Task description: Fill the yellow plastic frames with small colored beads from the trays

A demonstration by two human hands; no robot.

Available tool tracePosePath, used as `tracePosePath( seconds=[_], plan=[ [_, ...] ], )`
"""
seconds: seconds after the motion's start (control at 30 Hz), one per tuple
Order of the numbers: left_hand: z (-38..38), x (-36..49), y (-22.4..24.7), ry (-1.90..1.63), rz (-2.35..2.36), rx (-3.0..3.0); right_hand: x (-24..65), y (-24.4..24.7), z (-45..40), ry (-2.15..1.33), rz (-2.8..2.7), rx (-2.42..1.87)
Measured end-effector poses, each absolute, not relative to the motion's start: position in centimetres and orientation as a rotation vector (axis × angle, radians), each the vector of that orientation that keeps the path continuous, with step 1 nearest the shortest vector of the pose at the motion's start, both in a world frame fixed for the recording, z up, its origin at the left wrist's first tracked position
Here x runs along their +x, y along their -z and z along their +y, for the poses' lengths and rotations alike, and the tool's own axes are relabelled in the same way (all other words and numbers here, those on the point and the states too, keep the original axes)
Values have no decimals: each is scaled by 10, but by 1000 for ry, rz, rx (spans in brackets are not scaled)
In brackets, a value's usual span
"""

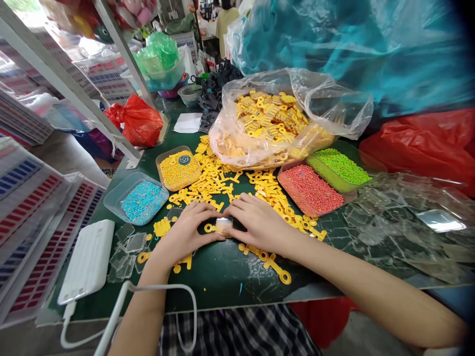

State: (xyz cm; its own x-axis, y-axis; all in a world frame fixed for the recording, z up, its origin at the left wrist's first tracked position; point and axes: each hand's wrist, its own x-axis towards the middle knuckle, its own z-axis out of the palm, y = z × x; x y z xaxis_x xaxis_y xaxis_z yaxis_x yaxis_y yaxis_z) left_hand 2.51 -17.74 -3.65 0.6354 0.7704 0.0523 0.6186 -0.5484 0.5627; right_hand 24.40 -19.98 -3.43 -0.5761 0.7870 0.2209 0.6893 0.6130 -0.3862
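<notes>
Near the front of the green table, my left hand [189, 226] and my right hand [256, 220] meet around a small yellow plastic piece with a clear square cover [224, 226]. Its ring end sticks out toward my left hand. Fingers and thumbs of both hands are closed on its sides, and the fingers hide part of it. Loose yellow plastic pieces [265, 185] lie beyond my hands, and several more [274, 267] lie in front of my right wrist. Left of my left hand is a yellow hand-shaped piece [162, 227], with loose clear square covers [128, 249] nearby.
Trays of blue beads [143, 200], yellow beads [178, 169], red beads [309, 188] and green beads [341, 165] stand around the pile. Behind is a large clear bag [237, 148] of yellow pieces. A white power bank [87, 259] with its cable lies left; clear sheets [401, 227] cover the right.
</notes>
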Motion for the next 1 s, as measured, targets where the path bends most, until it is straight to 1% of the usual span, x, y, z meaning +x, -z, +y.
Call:
tracePosePath(
  seconds=[0.17,0.37,0.77,1.0],
  plan=[
    [-176,26,38,-288,1112,2355,247,37,-197,-269,-2586,-1187],
    [-176,25,39,-253,1114,2339,246,45,-195,-281,-2622,-1177],
    [-178,27,33,-257,1123,2329,245,41,-198,-283,-2611,-1202],
    [-178,24,34,-207,1152,2334,243,44,-197,-381,-2567,-1258]
  ],
)
